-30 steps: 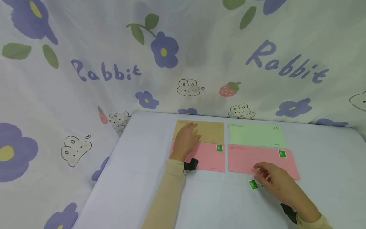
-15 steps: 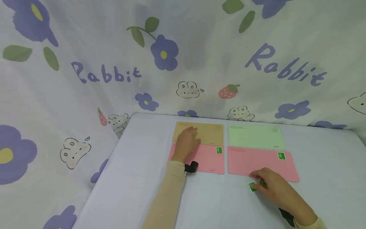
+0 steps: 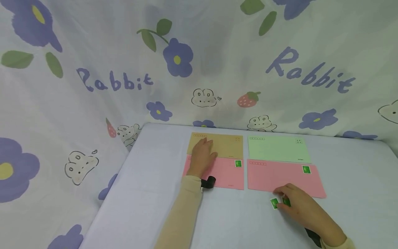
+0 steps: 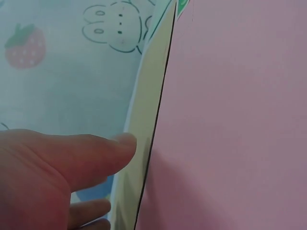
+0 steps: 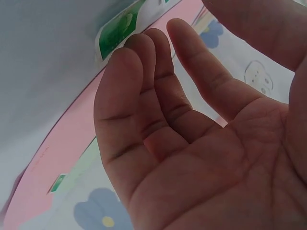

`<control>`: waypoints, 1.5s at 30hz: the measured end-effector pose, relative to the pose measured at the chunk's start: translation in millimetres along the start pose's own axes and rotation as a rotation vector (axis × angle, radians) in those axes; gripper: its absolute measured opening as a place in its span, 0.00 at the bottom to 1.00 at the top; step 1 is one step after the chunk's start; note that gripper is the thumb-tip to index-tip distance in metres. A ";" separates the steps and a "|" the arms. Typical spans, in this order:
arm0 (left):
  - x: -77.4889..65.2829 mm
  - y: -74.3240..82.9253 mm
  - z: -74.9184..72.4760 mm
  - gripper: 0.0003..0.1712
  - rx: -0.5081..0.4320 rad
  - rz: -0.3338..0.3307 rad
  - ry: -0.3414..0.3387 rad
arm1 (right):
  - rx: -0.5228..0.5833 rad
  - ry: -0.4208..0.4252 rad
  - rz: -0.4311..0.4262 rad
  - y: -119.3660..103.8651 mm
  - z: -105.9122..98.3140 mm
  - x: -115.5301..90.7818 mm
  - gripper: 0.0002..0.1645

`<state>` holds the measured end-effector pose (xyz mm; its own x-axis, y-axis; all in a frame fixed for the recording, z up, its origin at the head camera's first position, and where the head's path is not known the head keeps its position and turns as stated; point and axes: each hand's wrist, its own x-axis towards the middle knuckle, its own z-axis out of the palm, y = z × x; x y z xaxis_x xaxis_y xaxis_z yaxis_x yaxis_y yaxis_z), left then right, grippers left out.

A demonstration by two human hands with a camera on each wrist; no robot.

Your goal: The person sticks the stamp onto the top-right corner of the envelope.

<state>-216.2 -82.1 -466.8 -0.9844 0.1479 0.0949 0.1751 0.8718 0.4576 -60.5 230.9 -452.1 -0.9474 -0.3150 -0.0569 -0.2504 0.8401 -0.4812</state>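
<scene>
My left hand (image 3: 200,157) lies over the tan envelope (image 3: 226,145) and overlaps the left pink envelope (image 3: 227,174); its fingers look extended. In the left wrist view its thumb (image 4: 108,151) reaches to the tan paper (image 4: 147,96). Below the right pink envelope (image 3: 270,176), my right hand (image 3: 298,205) hovers with bent fingers around two loose green stamps. One stamp (image 3: 274,203) lies by the thumb tip; the other stamp (image 3: 286,201) shows between thumb and fingers. The right wrist view shows a stamp (image 5: 117,31) just beyond the fingertips and nothing in the palm.
A pale green envelope (image 3: 276,148) lies at the back right. Each pink envelope bears a green stamp in its upper right corner, one stamp (image 3: 238,163) left and one stamp (image 3: 306,169) right. A white cloth table (image 3: 140,193) meets a printed curtain (image 3: 217,52) behind.
My right hand has dropped slightly toward the loose stamps, and its thumb now reaches beside the nearer one. My left hand stays over the tan envelope.
</scene>
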 end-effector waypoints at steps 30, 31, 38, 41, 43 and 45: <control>-3.3 1.0 -2.9 0.28 0.035 -0.028 -0.057 | -0.035 -0.059 0.042 0.9 2.4 3.6 0.18; -3.4 0.7 -2.9 0.28 0.032 -0.030 -0.057 | -0.035 -0.054 0.037 0.9 2.3 3.7 0.18; -2.3 -2.5 -1.1 0.28 0.034 -0.037 -0.066 | -0.015 -0.063 0.041 1.6 3.0 4.0 0.16; -2.2 -3.3 0.3 0.28 0.042 -0.038 -0.069 | -0.006 -0.060 0.034 2.0 4.2 3.2 0.13; -2.4 -3.4 0.6 0.28 0.038 -0.040 -0.071 | 0.001 -0.058 0.026 2.8 5.4 2.9 0.11; -2.6 -3.3 0.8 0.28 0.039 -0.041 -0.073 | 0.007 -0.055 0.021 3.2 6.2 2.5 0.09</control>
<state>-214.2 -85.0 -469.2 -0.9896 0.1436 0.0115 0.1348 0.8951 0.4250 -62.4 230.0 -459.2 -0.9400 -0.3211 -0.1154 -0.2286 0.8437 -0.4857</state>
